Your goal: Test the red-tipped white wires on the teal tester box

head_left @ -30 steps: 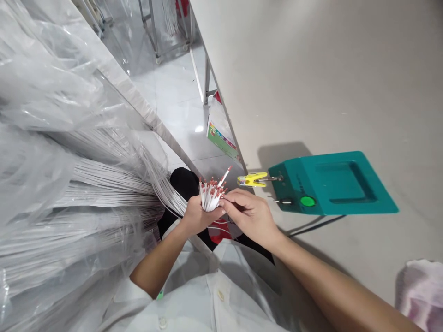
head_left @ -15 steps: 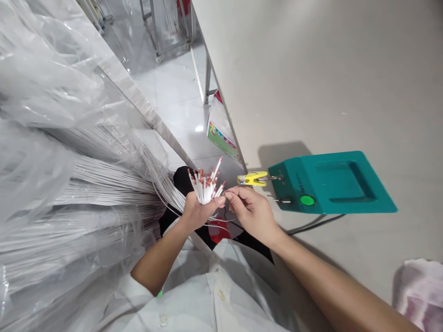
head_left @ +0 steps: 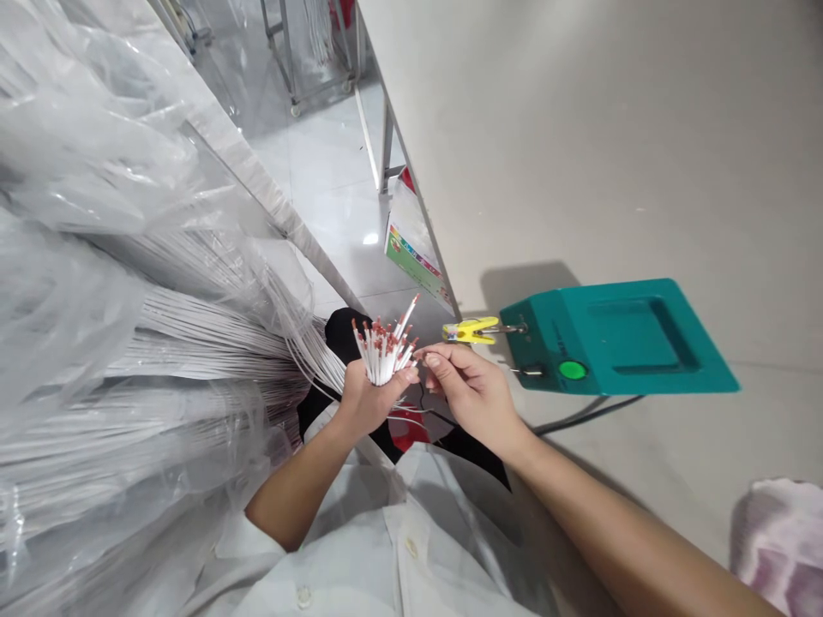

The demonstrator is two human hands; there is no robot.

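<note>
White with red tips, the bunch of thin wires (head_left: pixel 384 353) stands up out of the left hand (head_left: pixel 365 401). That fist is closed tight around the bunch, held over the lap, just beside the table (head_left: pixel 579 128) edge. The right hand (head_left: pixel 472 390) pinches one wire (head_left: pixel 413 352) at the side of the bunch with thumb and first finger; its other fingers curl loosely. A yellow clip (head_left: pixel 469 330) is just beside it, stuck on a teal box (head_left: pixel 617 338) with a green button (head_left: pixel 572 370). Clear plastic bags (head_left: pixel 96 300) of wires lie on the left.
</note>
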